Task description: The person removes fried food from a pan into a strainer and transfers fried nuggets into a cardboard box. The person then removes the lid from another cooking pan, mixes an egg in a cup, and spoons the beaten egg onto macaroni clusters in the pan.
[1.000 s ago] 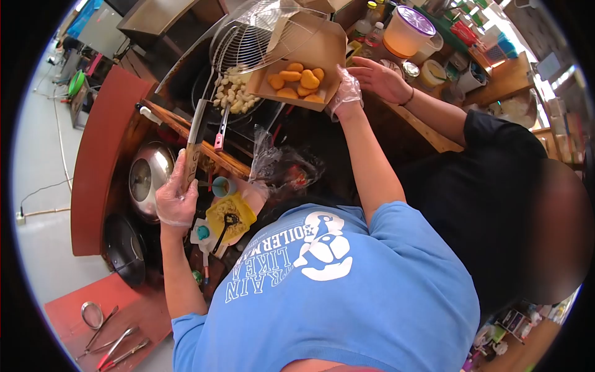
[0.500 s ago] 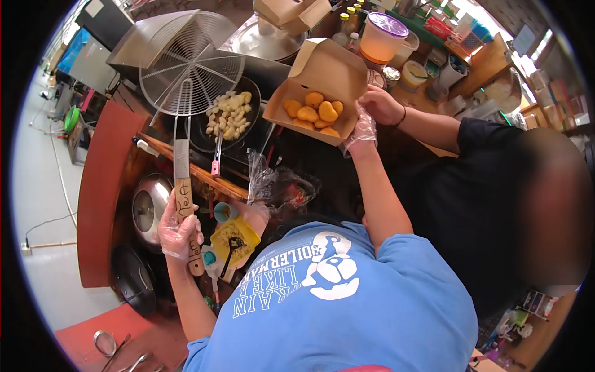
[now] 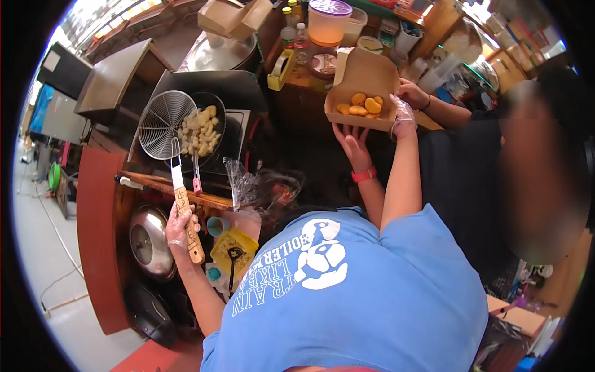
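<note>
My left hand (image 3: 180,229), in a clear plastic glove, is wrapped round the wooden handle of a wire skimmer (image 3: 162,126). The skimmer's basket overlaps the left side of a black pan (image 3: 215,105) holding pale chunks of food (image 3: 202,131). My right hand (image 3: 403,116), also gloved, grips the right side of an open cardboard box (image 3: 367,71). Several orange-brown fried pieces (image 3: 361,105) lie in the box. A co-worker's hand (image 3: 412,94) touches the box at its right edge, and their other hand (image 3: 353,149), with a red wristband, is beneath it.
A lidded steel pot (image 3: 222,54) stands behind the pan, with another cardboard box (image 3: 232,18) above it. Bottles (image 3: 301,42) and a purple-lidded tub (image 3: 329,23) are at the back. Below the stove are a yellow container (image 3: 234,249), a blue cup (image 3: 215,225) and a metal lid (image 3: 151,242).
The skimmer has come down from above the box, away to the left, beside the pan. My right hand and the box are farther right. The co-worker's second hand has appeared under the box.
</note>
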The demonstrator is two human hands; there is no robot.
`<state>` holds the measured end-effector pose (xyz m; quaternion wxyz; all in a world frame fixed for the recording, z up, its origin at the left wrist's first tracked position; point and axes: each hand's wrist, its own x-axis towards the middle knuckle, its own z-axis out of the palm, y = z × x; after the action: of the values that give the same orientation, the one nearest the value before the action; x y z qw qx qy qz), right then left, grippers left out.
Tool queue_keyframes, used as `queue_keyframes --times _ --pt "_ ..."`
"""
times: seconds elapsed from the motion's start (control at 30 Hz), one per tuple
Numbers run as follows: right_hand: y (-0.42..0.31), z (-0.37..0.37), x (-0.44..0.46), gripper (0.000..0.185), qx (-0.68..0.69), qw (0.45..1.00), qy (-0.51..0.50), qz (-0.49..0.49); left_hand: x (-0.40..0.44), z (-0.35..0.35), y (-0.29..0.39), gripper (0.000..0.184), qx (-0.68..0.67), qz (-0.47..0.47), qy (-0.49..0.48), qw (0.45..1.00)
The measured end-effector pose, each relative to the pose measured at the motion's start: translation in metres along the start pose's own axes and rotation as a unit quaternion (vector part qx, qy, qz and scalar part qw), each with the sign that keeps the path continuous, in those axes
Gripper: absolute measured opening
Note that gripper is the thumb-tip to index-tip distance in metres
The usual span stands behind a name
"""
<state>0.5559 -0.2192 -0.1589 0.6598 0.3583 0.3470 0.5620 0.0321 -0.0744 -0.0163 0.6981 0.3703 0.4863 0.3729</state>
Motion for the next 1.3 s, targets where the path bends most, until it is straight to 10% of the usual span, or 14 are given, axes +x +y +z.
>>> queue_keyframes --times 0.23,0.37,0.4,0.47,0.53,0.67,0.77,0.9,0.93,1.0,1.1,1.3 --pt "-0.079 0.064 0.042 0.067 -0.018 0.999 -0.030 0.019 0.017 -0.004 -0.009 0.055 -0.006 -0.001 -0.028 1.000" --pt "-0.191 0.105 0.063 0.036 -0.089 0.985 -0.129 -0.078 0.034 -0.003 -0.010 0.048 -0.024 -0.011 -0.058 0.998" --pt "-0.137 0.123 0.071 0.033 -0.292 0.931 -0.108 -0.192 0.044 -0.006 -0.012 0.043 0.002 -0.032 -0.070 0.997" --pt "0.022 0.135 0.085 0.028 -0.824 0.467 0.069 -0.314 0.041 0.034 0.000 0.035 -0.023 0.017 -0.065 0.998" --pt "0.158 0.103 0.087 0.029 -0.921 0.324 0.075 -0.202 0.051 0.059 -0.002 0.035 -0.031 0.038 -0.016 0.999" --pt "0.274 -0.027 0.090 0.043 -0.917 0.291 0.176 0.209 0.071 0.106 -0.007 0.036 -0.066 0.053 0.002 0.996" --pt "0.283 -0.095 0.092 0.041 -0.806 0.438 0.182 0.354 0.079 0.132 -0.013 0.030 -0.133 0.058 -0.005 0.989" --pt "0.281 -0.127 0.109 0.019 -0.792 0.461 0.228 0.330 0.079 0.132 -0.009 0.029 -0.106 0.060 -0.041 0.992" --pt "0.281 -0.122 0.111 0.013 -0.798 0.456 0.211 0.333 0.090 0.120 -0.021 0.032 0.054 0.181 0.030 0.982" --pt "0.266 -0.119 0.123 0.011 -0.892 0.317 -0.114 0.303 0.085 0.111 -0.017 0.037 0.399 0.278 0.198 0.851" --pt "0.275 -0.090 0.131 0.014 -0.885 0.326 0.149 0.297 0.071 0.093 -0.009 0.034 0.736 0.255 0.312 0.544" --pt "0.297 -0.058 0.135 0.010 -0.939 0.180 0.195 0.221 0.089 0.074 0.010 0.028 0.796 0.020 0.183 0.576"
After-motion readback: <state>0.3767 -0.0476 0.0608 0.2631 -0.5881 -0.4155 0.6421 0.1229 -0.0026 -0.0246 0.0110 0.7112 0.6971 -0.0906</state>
